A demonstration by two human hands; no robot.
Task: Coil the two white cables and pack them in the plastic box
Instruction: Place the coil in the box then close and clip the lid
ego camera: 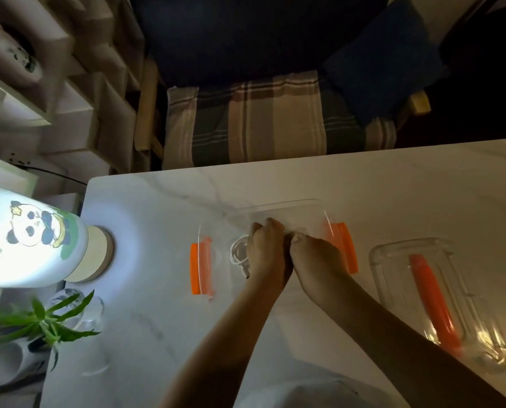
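Observation:
A clear plastic box (pixel 278 205) with orange latches on both short sides sits mid-table. Inside it, at the left, lies a coiled white cable (pixel 239 251) with its plug end pointing toward me. My left hand (pixel 268 245) and my right hand (pixel 313 254) are both down inside the box, knuckles up, fingers curled and pressed close together. They cover the middle of the box, so whatever they hold is hidden; a second cable does not show.
The box's clear lid (pixel 434 293) with an orange handle lies upturned on the right. A lit lamp (pixel 36 242) with a panda print stands at the left edge, with a small plant (pixel 45 319) and glass beside it. A chair (pixel 263 119) faces the far side.

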